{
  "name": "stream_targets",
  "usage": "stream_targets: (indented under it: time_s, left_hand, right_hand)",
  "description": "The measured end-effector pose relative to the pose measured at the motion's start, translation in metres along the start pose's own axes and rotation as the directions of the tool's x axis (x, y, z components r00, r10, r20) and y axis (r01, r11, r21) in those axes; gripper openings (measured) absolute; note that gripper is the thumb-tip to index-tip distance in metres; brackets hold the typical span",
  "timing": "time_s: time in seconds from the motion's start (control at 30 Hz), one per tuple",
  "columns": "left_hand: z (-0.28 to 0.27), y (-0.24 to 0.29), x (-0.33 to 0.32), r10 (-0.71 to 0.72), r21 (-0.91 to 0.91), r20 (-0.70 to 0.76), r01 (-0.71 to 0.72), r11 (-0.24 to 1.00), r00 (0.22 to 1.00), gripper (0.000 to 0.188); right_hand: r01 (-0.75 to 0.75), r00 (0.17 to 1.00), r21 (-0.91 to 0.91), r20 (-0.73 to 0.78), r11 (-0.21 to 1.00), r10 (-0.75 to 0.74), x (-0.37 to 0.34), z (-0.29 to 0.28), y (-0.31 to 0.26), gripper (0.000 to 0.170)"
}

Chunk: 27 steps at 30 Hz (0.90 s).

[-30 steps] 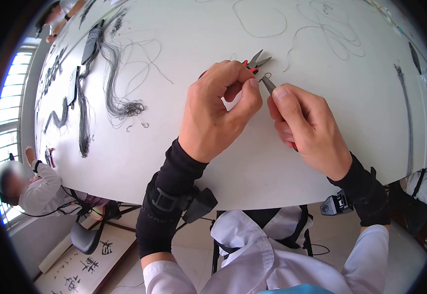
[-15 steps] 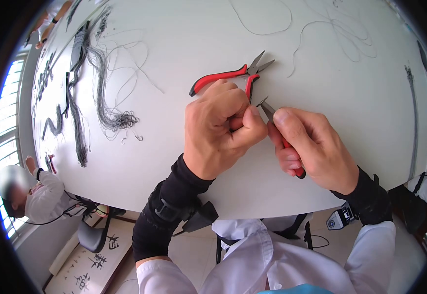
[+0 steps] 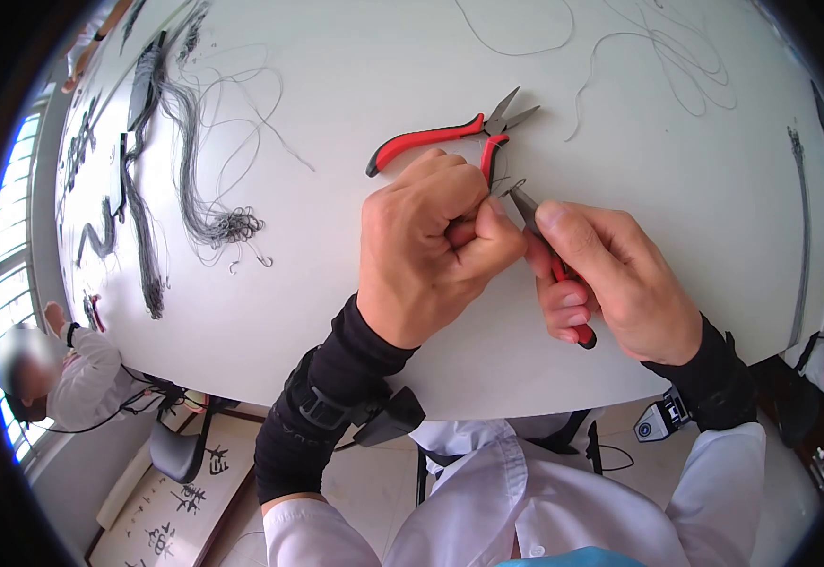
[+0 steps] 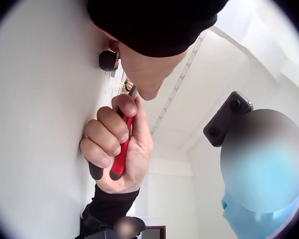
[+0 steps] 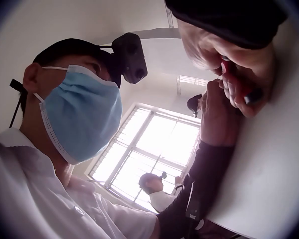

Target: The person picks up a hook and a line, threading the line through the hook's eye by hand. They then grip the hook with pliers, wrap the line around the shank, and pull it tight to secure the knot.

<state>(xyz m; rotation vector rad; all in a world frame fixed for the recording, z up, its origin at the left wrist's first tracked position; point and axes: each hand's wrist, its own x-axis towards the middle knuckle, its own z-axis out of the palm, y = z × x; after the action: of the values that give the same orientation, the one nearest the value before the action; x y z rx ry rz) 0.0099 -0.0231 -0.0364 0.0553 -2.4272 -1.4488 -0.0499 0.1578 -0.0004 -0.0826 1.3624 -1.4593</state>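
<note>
In the head view my right hand (image 3: pixel 610 274) grips red-handled pliers (image 3: pixel 528 206), their narrow jaws closed at a small dark fish hook (image 3: pixel 519 184). My left hand (image 3: pixel 431 241) is beside the plier tip, fingers curled in and thumb against the index finger, pinching thin fishing line near the hook; most of that line is hidden. The left wrist view shows the right hand's fingers wrapped around both handles (image 4: pixel 120 158). A second pair of red-and-black pliers (image 3: pixel 426 142) lies with jaws spread on the table, just beyond the left hand and partly covered by it.
Bundles of grey fishing line (image 3: pixel 185 161) with hooks at their ends (image 3: pixel 265 260) lie on the white table (image 3: pixel 336 331) at left. Loose line loops (image 3: pixel 686 66) are at the far side, and a long dark strand (image 3: pixel 801 236) at right. Another person (image 3: pixel 81 378) sits at left.
Both hands have come closer to the body, with the hook and held pliers. More of the pliers on the table now shows. The view has shifted slightly.
</note>
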Motion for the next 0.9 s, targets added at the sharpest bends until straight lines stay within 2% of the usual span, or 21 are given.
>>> stream_targets:
  time_s: [0.3,0.4,0.43,0.5,0.53,0.63,0.67,0.77,0.9]
  left_hand:
    - [0.001,0.002,0.000,-0.006,0.015,-0.008,0.006,1.000,1.000,0.024]
    - [-0.003,0.003,-0.004,-0.029,-0.001,-0.007,0.029,1.000,1.000,0.022]
    - [-0.004,0.003,-0.005,-0.044,-0.014,-0.007,0.044,0.999,0.999,0.022]
    - [-0.004,0.002,-0.005,-0.127,-0.109,-0.026,0.124,0.986,0.992,0.020]
    - [-0.003,0.001,-0.004,-0.168,-0.154,-0.024,0.163,0.975,0.985,0.019]
    - [-0.005,-0.002,-0.003,-0.080,-0.295,-0.027,0.069,0.953,0.996,0.015]
    - [-0.007,-0.006,-0.004,-0.059,-0.365,0.032,0.066,0.929,0.998,0.014]
    - [-0.007,-0.004,-0.005,-0.023,-0.528,0.086,0.065,0.847,0.996,0.016]
    - [-0.004,0.000,-0.006,-0.005,-0.555,0.161,0.095,0.826,0.987,0.016]
  right_hand:
    - [-0.009,1.000,0.047,-0.029,0.999,0.010,0.000,0.002,0.001,0.048]
    - [0.037,0.984,0.166,-0.177,0.985,-0.007,-0.001,-0.005,-0.008,0.047]
    - [0.030,0.988,0.135,-0.154,0.990,-0.009,-0.002,-0.005,-0.007,0.047]
    - [0.017,0.994,0.065,-0.105,0.998,-0.010,-0.005,-0.007,-0.004,0.046]
    - [0.059,0.998,-0.049,-0.030,0.997,-0.061,-0.003,-0.009,-0.004,0.044]
    - [0.161,0.983,-0.062,-0.081,0.985,-0.166,-0.004,-0.009,-0.007,0.040]
    - [0.186,0.981,-0.040,-0.052,0.982,-0.188,-0.005,-0.014,-0.008,0.038]
    - [0.233,0.963,-0.201,-0.089,0.951,-0.255,-0.004,-0.011,-0.009,0.038]
    - [0.207,0.976,-0.132,-0.045,0.969,-0.214,-0.001,-0.007,-0.004,0.037]
